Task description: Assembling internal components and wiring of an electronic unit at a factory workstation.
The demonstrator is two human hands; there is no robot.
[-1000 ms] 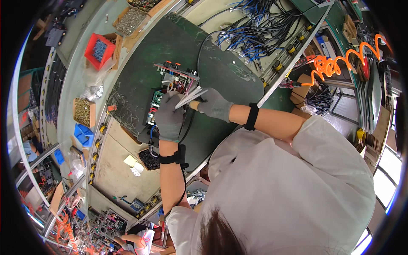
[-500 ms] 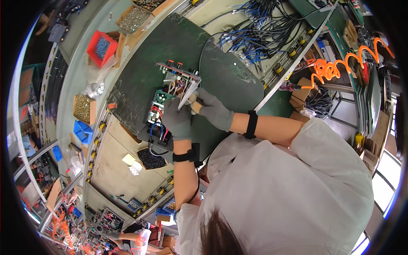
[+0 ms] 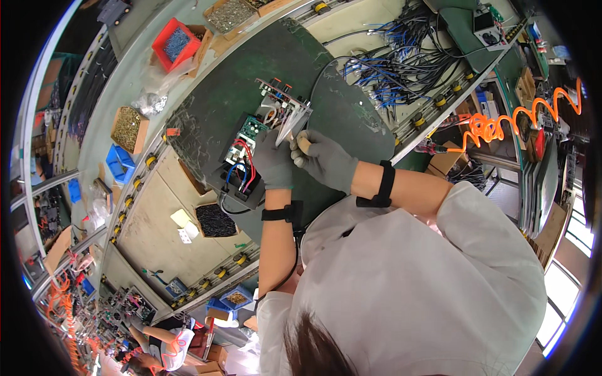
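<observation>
An electronics unit in a black case stands on the dark green work mat (image 3: 213,81). It has a green circuit board (image 3: 251,128) and red and blue wires (image 3: 241,164). A tilted metal panel (image 3: 293,125), with red and black parts along its far edge, stands up from the unit. My left hand (image 3: 274,164), in a grey glove, is closed on the panel's near end. Just right of it, my right hand (image 3: 329,161) has its pale fingertips pinched together, a little apart from the panel. Whatever lies between those fingertips is too small to make out.
Bundled black and blue cables (image 3: 401,69) lie at the far right. A red bin (image 3: 175,45) of small parts, a carton (image 3: 129,130) of screws and a blue bin (image 3: 119,164) line the left. An orange coiled hose (image 3: 486,130) hangs right. Another person (image 3: 166,341) works at lower left.
My right hand has drawn back slightly from the panel, its fingers pinched. My left hand stays at the panel. The whole view has shifted a little.
</observation>
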